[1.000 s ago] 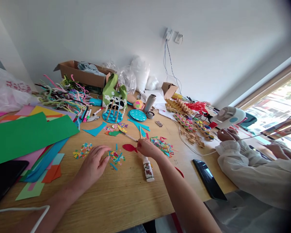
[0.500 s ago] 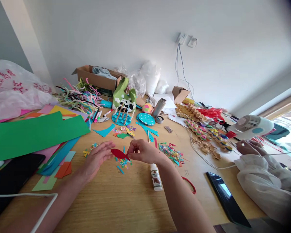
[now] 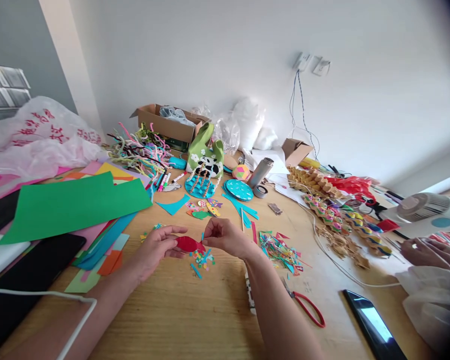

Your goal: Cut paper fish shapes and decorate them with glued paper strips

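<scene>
A small red paper fish (image 3: 189, 244) hangs just above the wooden table (image 3: 195, 320), pinched from both ends. My left hand (image 3: 155, 248) grips its body end with thumb and fingers closed. My right hand (image 3: 225, 237) pinches the tail end. Under the fish lies a small heap of coloured paper scraps (image 3: 201, 259). A glue bottle (image 3: 249, 295) lies on the table, mostly hidden behind my right forearm.
Green and coloured paper sheets (image 3: 75, 205) lie at the left, a dark tablet (image 3: 30, 265) nearer me. Red-handled scissors (image 3: 307, 307) and a phone (image 3: 375, 325) lie at the right. Another person's hands (image 3: 423, 250) work at the far right beside a white fan (image 3: 427, 212). Pipe cleaners, boxes and crafts fill the back.
My right hand lifted the red fish off the table and brought it to my left hand, which left the scraps and took the other end. The view swung left.
</scene>
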A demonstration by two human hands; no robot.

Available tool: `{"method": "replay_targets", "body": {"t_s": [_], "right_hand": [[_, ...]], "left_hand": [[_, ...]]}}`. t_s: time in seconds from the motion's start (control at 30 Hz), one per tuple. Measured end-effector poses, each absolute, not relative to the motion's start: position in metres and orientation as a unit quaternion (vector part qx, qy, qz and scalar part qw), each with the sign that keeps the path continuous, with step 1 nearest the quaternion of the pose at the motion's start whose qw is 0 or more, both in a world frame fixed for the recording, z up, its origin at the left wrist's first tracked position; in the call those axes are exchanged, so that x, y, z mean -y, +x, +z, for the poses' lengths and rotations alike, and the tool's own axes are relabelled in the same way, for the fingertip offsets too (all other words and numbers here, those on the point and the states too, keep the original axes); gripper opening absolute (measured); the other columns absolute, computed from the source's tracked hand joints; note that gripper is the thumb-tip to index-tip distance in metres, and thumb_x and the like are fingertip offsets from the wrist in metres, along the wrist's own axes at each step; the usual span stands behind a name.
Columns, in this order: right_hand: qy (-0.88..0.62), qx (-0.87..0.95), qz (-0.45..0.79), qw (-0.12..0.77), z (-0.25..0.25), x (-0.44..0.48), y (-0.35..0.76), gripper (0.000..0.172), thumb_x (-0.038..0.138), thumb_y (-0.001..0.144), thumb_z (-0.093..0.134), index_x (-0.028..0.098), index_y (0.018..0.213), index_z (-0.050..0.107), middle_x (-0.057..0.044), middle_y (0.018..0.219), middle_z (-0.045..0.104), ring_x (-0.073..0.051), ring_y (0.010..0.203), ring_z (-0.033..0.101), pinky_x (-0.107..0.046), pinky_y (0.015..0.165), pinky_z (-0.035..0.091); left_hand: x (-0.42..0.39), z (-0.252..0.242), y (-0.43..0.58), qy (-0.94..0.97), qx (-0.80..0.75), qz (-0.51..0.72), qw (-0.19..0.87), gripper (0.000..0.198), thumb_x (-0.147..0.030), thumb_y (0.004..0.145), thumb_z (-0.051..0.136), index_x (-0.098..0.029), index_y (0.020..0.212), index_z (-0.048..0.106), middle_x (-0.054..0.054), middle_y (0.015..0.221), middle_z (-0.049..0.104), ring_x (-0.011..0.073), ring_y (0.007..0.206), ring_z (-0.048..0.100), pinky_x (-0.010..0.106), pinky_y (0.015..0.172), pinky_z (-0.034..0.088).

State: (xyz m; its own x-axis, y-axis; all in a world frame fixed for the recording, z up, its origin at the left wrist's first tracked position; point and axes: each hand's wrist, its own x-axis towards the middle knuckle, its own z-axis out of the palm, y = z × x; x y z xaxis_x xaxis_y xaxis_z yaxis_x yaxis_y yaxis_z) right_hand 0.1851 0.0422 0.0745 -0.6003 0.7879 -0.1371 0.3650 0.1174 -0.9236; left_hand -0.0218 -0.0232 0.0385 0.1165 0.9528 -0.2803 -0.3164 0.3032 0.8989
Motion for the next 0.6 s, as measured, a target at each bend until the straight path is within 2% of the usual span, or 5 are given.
{"method": "replay_targets", "body": {"t_s": [0.17,0.27,0.4,0.5,0.6], "right_hand": [[-0.397,0.697,0.549,0.237,0.067,-0.044,0.185,0.022,0.022,0.065,0.072,0.018,0.074,0.053,0.006,0.061,0.054,-0.009,0.055,0.049,-0.021,0.052,0.037],[-0.402,0.688,0.547,0.257,0.068,-0.044,0.187,0.024,0.02,0.068,0.069,0.018,0.086,0.053,0.004,0.065,0.061,-0.011,0.059,0.056,-0.024,0.058,0.043],[-0.454,0.732,0.424,0.28,0.074,-0.041,0.194,0.02,0.014,0.074,0.062,0.017,0.094,0.058,0.003,0.067,0.061,-0.012,0.06,0.055,-0.024,0.06,0.042],[-0.495,0.789,0.281,0.229,0.074,-0.036,0.199,0.012,0.01,0.078,0.058,0.018,0.085,0.064,0.0,0.072,0.065,-0.014,0.066,0.057,-0.024,0.062,0.041],[-0.483,0.838,0.22,0.13,0.067,-0.031,0.2,0.016,0.005,0.078,0.058,0.018,0.077,0.067,-0.002,0.077,0.069,-0.015,0.073,0.059,-0.024,0.067,0.041]], "left_hand": [[0.023,0.037,-0.021,0.344,-0.475,0.475,0.656,0.035,-0.018,0.066,0.067,-0.013,0.101,0.067,0.011,0.099,0.074,0.0243,0.081,0.071,0.035,0.066,0.058],[0.023,0.039,-0.02,0.343,-0.476,0.471,0.659,0.037,-0.018,0.066,0.067,-0.012,0.102,0.067,0.011,0.094,0.074,0.0247,0.081,0.071,0.036,0.068,0.058],[0.022,0.04,-0.02,0.346,-0.487,0.481,0.642,0.036,-0.019,0.067,0.065,-0.012,0.102,0.065,0.01,0.09,0.075,0.0239,0.078,0.072,0.037,0.072,0.058],[0.02,0.038,-0.02,0.345,-0.5,0.499,0.618,0.034,-0.019,0.067,0.064,-0.014,0.101,0.065,0.008,0.088,0.075,0.0224,0.074,0.072,0.037,0.072,0.057],[0.019,0.036,-0.021,0.347,-0.508,0.513,0.598,0.032,-0.02,0.068,0.062,-0.017,0.099,0.065,0.005,0.085,0.076,0.0229,0.076,0.072,0.038,0.074,0.057]]}}
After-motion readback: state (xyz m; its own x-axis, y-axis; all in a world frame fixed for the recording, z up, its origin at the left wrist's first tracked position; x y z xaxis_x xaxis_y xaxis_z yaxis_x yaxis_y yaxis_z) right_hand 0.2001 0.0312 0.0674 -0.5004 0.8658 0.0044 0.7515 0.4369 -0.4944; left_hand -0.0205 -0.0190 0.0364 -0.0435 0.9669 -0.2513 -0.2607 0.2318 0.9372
